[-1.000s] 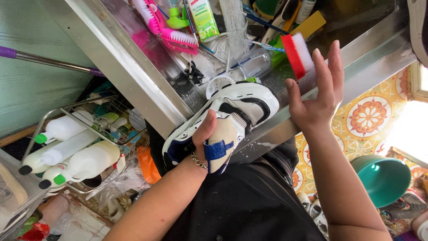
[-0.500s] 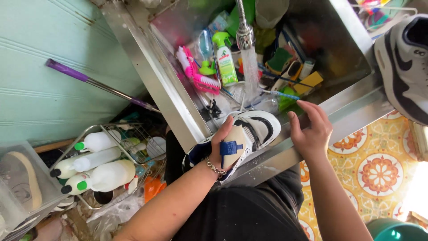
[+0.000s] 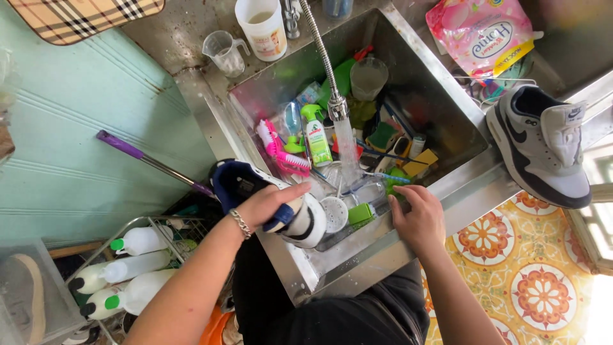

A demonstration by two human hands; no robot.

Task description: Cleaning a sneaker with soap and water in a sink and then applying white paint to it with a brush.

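Observation:
My left hand grips a white, navy and black sneaker by its heel end, propped on the near left corner of the steel sink. My right hand rests palm down on the sink's front wall. Its fingertips reach a green item among the clutter, and nothing shows in its grasp. Water runs from the flexible faucet into the sink. A matching sneaker lies on the sink's right rim.
The sink holds a pink brush, a green spray bottle, sponges and cups. Behind it stand a white bucket, a clear jug and a pink pouch. A wire rack of white bottles sits lower left.
My right hand has let go of the red and white sponge and dropped to the sink's front. My left hand has shifted the sneaker to the sink's left corner. The view has swung upright.

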